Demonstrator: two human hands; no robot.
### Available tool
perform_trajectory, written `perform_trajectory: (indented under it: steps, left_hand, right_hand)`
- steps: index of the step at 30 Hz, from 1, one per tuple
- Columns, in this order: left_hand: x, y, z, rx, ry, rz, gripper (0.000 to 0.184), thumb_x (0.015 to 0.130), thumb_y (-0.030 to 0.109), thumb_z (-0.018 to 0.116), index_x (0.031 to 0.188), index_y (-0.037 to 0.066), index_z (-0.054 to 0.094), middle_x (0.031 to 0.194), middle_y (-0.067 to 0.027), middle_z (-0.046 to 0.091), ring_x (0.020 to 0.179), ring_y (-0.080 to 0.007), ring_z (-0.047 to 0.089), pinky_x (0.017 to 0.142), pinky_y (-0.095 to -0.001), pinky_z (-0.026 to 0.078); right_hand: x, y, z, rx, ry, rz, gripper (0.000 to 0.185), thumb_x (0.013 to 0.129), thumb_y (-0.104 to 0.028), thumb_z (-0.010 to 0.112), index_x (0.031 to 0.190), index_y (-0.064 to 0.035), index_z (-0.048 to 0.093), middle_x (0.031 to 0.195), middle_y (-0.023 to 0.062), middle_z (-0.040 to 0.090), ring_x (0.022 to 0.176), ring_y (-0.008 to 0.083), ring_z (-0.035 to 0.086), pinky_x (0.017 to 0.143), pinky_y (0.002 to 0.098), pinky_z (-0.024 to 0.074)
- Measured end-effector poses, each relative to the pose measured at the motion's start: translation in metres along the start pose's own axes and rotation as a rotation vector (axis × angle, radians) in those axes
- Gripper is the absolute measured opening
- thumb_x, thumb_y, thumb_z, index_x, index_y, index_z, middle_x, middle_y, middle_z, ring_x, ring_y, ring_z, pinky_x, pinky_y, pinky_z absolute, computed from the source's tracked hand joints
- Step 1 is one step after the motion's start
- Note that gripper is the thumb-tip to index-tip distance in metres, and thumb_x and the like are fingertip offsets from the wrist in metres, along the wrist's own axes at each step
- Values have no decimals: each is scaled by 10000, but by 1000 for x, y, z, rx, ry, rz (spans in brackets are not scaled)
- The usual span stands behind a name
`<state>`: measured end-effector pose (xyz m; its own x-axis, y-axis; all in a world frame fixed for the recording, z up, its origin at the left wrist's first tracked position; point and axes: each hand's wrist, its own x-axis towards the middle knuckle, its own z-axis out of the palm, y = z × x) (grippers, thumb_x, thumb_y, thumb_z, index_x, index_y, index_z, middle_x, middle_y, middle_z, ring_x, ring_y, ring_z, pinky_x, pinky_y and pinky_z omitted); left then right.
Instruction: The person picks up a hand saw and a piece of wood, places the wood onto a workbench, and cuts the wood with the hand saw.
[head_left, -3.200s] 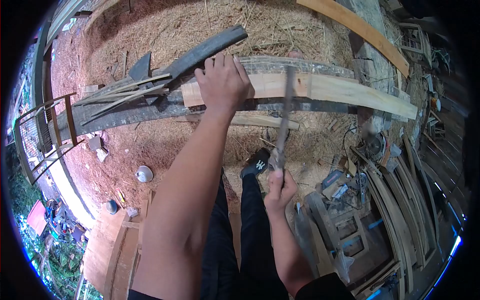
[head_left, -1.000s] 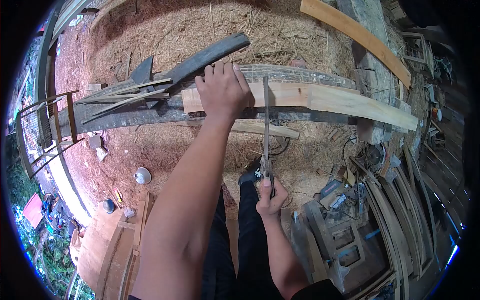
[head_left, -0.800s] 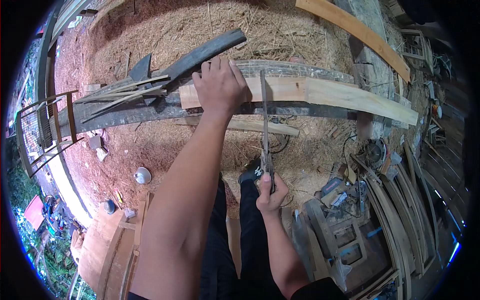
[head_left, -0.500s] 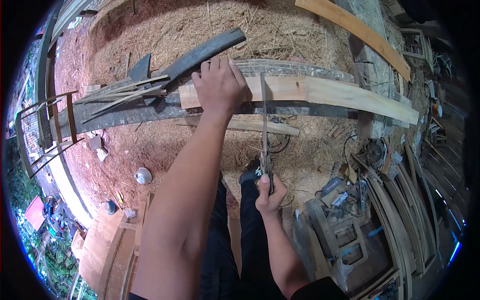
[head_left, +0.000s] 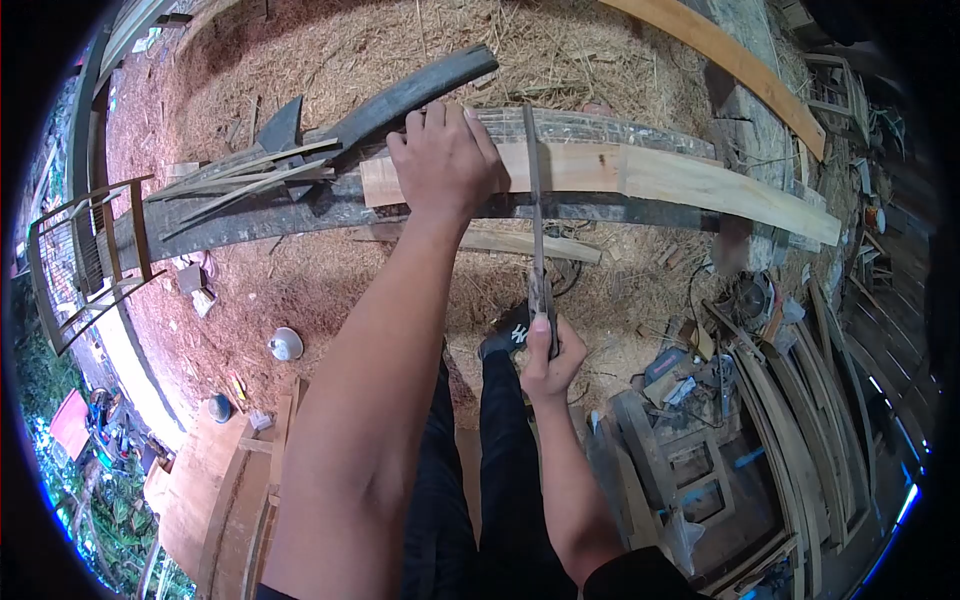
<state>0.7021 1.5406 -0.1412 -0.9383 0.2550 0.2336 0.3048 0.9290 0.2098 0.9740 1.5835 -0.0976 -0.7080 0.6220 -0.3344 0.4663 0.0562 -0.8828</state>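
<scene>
My left hand [head_left: 447,165] presses down on a pale wooden board [head_left: 730,195], its fingers curled over the far edge. The board lies across a dark, weathered beam [head_left: 620,216]. In my right hand [head_left: 553,358] is the handle of a handsaw [head_left: 535,200], my thumb lying along the top of the grip. Its narrow blade crosses the board just right of my left hand, and the tip reaches past the far edge. How deep the blade sits in the wood I cannot tell. A dark plank [head_left: 415,95] slants away beyond my left fingers.
Thin wooden strips [head_left: 250,190] lie on the beam to the left. Wood shavings [head_left: 330,60] cover the ground. A lamp with a white shade [head_left: 285,343] sits at lower left. Long curved-looking planks [head_left: 800,430] and an open wooden frame [head_left: 700,480] lie at lower right.
My right hand has pushed the saw away from me, so the blade's tip now extends farther past the board. My left hand stays at the same place on the board.
</scene>
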Motion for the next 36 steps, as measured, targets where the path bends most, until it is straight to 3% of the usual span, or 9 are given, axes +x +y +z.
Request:
perform_trajectory:
  steps: [5, 11, 16, 18, 21, 29, 33, 36]
  left_hand:
    - [2, 1, -3, -7, 5, -2, 252, 1017, 264, 547, 883, 117, 702, 942, -54, 678, 915, -288, 643, 780, -476, 444]
    - [0, 2, -5, 0, -24, -3, 253, 1019, 263, 548, 888, 112, 704, 946, -62, 677, 921, -288, 643, 788, -474, 444]
    - [0, 1, -5, 0, -18, 13, 249, 1017, 259, 545, 893, 113, 704, 947, -65, 675, 923, -287, 642, 794, -474, 443]
    - [1, 2, -7, -60, -128, -53, 256, 994, 267, 548, 925, 83, 713, 1030, -92, 690, 996, -307, 622, 870, -508, 423]
    - [1, 1, -5, -46, -117, -42, 258, 997, 270, 549, 921, 86, 714, 1023, -90, 689, 992, -306, 622, 868, -507, 422]
    - [1, 2, -6, -54, -105, -41, 260, 997, 267, 548, 906, 89, 713, 996, -90, 681, 973, -303, 620, 850, -498, 417]
    - [3, 4, -8, -37, -67, -16, 250, 997, 258, 553, 898, 90, 709, 985, -88, 680, 955, -300, 618, 841, -494, 416]
    - [2, 5, -9, -69, -95, -46, 249, 999, 261, 558, 898, 88, 706, 987, -88, 680, 951, -300, 616, 843, -495, 417]
  right_hand:
    - [-29, 2, -3, 88, 13, 67, 355, 1071, -271, 610, 860, 12, 632, 640, 83, 523, 592, 170, 533, 578, 345, 420]
    - [4, -2, 9, 23, 13, 12, 337, 1061, -276, 624, 909, 20, 677, 653, 98, 555, 589, 197, 554, 574, 355, 419]
    - [-24, 6, 7, 22, 44, 19, 377, 1074, -293, 602, 857, 12, 633, 629, 88, 512, 589, 206, 558, 574, 362, 415]
    - [-1, -6, 6, -11, 2, 40, 397, 1082, -305, 594, 840, 9, 625, 635, 97, 509, 579, 199, 526, 561, 375, 393]
    - [-11, 0, 3, 4, 23, 59, 391, 1083, -307, 594, 857, 10, 629, 635, 100, 505, 574, 196, 506, 560, 385, 386]
    - [6, -8, 6, 12, 6, 26, 379, 1076, -295, 603, 913, 40, 668, 660, 138, 568, 582, 261, 571, 588, 384, 442]
    - [-34, -8, 1, 54, 37, 50, 380, 1074, -273, 613, 844, 28, 624, 645, 117, 530, 580, 229, 563, 571, 373, 437]
    - [-12, -9, 1, -3, 0, 59, 368, 1075, -274, 614, 852, 19, 629, 660, 96, 531, 601, 189, 552, 579, 356, 429]
